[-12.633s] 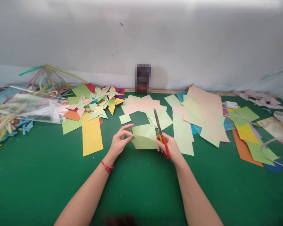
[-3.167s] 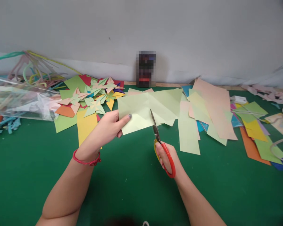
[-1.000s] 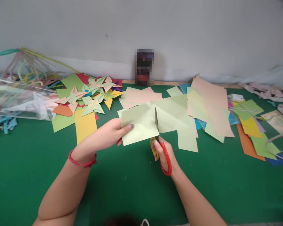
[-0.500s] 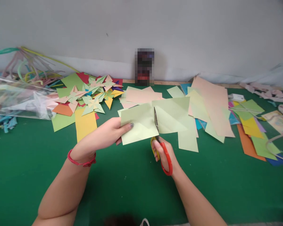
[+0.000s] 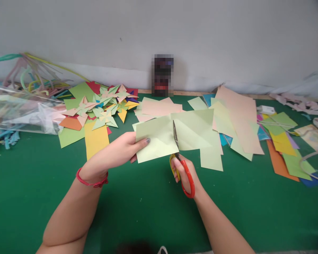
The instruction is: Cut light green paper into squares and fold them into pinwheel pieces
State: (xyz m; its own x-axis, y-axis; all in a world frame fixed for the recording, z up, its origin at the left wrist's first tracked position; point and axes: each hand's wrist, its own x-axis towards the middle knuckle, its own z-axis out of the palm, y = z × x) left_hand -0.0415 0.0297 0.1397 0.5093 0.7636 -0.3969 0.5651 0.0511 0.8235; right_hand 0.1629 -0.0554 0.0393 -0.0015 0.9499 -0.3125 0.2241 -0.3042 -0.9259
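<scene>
A creased sheet of pale green paper (image 5: 156, 135) is pinched at its left edge by my left hand (image 5: 127, 146), thumb on top and fingers beneath. My right hand (image 5: 187, 173) is closed around the handles of the scissors (image 5: 187, 178), one handle red and one yellow. Their dark blades point away from me and lie at a cut running through the sheet's middle. The part of the sheet right of the blades spreads toward another pale green piece (image 5: 212, 158) on the table. The lower blade is mostly hidden by the paper.
Folded paper stars (image 5: 106, 116) lie at the left back, beside a clear plastic bag (image 5: 29, 109) of strips. Pink sheets (image 5: 235, 116) and coloured paper pieces (image 5: 283, 141) lie to the right. A pixelated upright object (image 5: 162, 76) leans on the wall. The table (image 5: 137, 211) is green.
Almost nothing differs. The red scissor handle has shifted very slightly to the right; my left hand and the paper hold their place.
</scene>
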